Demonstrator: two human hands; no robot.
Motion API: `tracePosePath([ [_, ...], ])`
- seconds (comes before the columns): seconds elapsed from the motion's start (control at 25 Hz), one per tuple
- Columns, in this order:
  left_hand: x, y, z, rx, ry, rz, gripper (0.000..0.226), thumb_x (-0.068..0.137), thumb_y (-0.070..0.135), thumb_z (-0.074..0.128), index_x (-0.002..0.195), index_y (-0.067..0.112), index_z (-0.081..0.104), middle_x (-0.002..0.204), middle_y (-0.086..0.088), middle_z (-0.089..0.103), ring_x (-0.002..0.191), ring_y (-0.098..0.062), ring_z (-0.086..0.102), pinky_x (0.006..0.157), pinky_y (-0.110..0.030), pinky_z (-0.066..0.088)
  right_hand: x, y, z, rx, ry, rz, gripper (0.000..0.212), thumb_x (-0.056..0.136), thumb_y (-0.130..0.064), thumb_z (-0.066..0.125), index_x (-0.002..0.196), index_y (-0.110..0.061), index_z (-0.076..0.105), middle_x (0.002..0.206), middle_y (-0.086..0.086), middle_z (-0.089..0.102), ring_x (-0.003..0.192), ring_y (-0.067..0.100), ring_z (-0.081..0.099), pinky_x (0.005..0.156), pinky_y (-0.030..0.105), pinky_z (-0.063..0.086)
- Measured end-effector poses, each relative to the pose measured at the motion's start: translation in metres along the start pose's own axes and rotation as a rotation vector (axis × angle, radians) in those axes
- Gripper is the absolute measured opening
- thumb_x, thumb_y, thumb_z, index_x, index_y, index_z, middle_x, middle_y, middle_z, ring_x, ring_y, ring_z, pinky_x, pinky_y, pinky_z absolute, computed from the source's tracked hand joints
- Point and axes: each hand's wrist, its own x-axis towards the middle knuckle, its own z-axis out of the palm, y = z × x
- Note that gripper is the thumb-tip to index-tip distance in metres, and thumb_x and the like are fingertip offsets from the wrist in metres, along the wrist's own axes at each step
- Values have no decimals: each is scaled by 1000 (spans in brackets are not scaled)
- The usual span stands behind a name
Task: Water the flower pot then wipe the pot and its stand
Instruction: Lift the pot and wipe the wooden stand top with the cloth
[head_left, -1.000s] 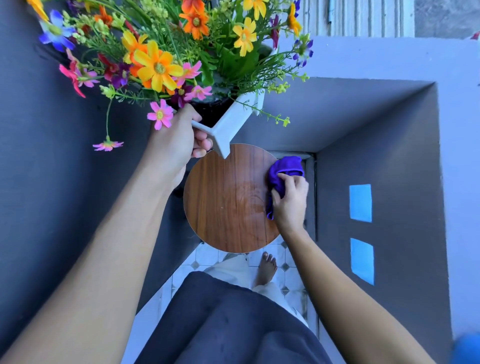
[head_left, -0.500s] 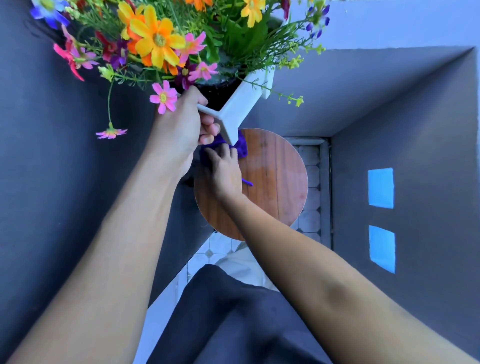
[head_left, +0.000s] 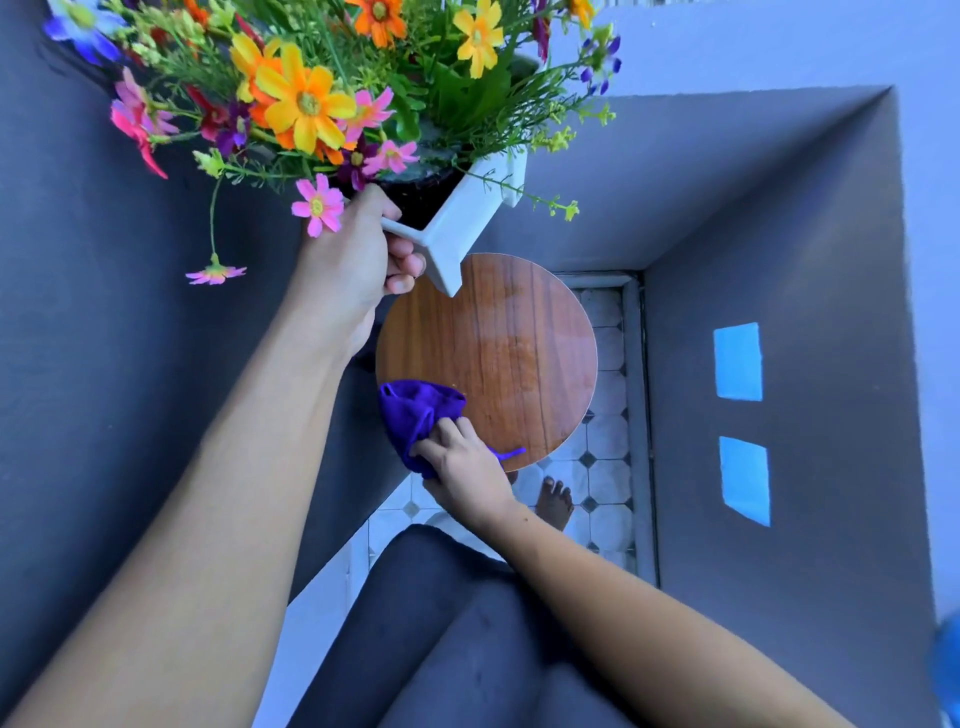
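1. The left hand (head_left: 353, 270) was clamped on the near edge of the white flower pot (head_left: 462, 228), thumb over the rim and fingers curled beneath, holding it lifted and tilted off the stand, toward eleven o'clock from the wooden top.
2. The flowers (head_left: 306, 104) filled the frame from ten to one o'clock: orange, yellow, pink, purple and blue blooms on thin green stems, with one pink bloom (head_left: 215, 273) drooping at nine o'clock of the gripping hand.
3. The stand (head_left: 509, 353) was a round, wood-grained top, bare in the middle, showing a dull, smeared patch right of its centre. One corner of the pot overhung its rim at twelve o'clock.
4. The right hand (head_left: 467, 473) was closed on a bunched purple cloth (head_left: 415, 415), pressing it on the top at about seven o'clock, at the rim. A thin purple loop (head_left: 511, 453) trailed from the cloth toward three o'clock.
5. Dark grey walls (head_left: 779, 260) closed round the stand in a corner, and a paler ledge ran above them. Two blue rectangles (head_left: 737, 361) sat on the wall at three o'clock, one above the other.
6. The floor (head_left: 608, 415) was of pale octagonal tiles with small dark insets, edged by a grey strip at three o'clock.
7. A bare foot (head_left: 555, 501) stood on the tiles at six o'clock of the stand, beside dark trousers (head_left: 441, 623).
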Motion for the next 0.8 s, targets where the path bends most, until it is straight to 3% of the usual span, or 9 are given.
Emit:
tracePosePath([
  [0.2, -3, -5, 4, 20, -13, 4, 22, 90, 12, 43, 68, 12, 43, 42, 5, 42, 39, -12, 45, 42, -24, 28, -51, 55, -49, 54, 108, 361, 39, 74, -9, 75, 111, -20, 69, 105, 3, 51, 101, 24, 46, 68, 33, 48],
  [0.36, -8, -8, 9, 27, -23, 3, 22, 90, 12, 43, 68, 12, 42, 42, 5, 41, 38, -12, 44, 42, -24, 28, -27, 92, -95, 81, 286, 569, 38, 82, -10, 71, 120, -12, 67, 112, 12, 52, 112, 32, 49, 79, 40, 50],
  [0.56, -14, -10, 12, 48, -16, 17, 21, 90, 12, 43, 70, 11, 43, 43, 4, 41, 38, -12, 44, 41, -24, 29, 31, 71, -91, 75, 307, 554, 39, 82, -11, 70, 121, -12, 68, 117, 14, 55, 112, 35, 46, 81, 43, 50],
  [0.8, -24, -24, 10, 70, 7, 22, 21, 91, 13, 42, 70, 13, 43, 49, 2, 39, 39, -12, 46, 41, -24, 30, 27, 46, -67, 28, 46, 249, 46, 80, -11, 74, 125, -18, 65, 118, 9, 52, 112, 32, 46, 81, 43, 53],
])
